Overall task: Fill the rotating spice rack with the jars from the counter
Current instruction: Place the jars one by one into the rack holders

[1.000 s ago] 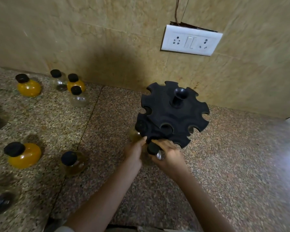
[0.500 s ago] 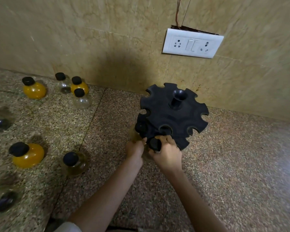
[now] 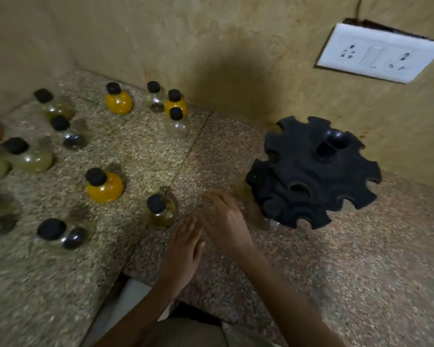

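The black two-tier spice rack stands on the granite counter at the right, near the wall. Two jars hang in its lower tier: a black cap and a pale glass body show at its left edge. My right hand is open just left of the rack, fingers spread and blurred, holding nothing. My left hand is open below it, flat over the counter. A greenish jar with a black cap stands right beside both hands. Several more round black-capped jars stand to the left, such as an orange one.
A white socket plate hangs on the tiled wall above the rack. An orange jar and clear jars stand along the back wall. The counter's front edge steps in beneath my left forearm.
Both hands have let go of the jar at the rack's lower tier and moved left, away from it. The view has swung left, showing more jars.
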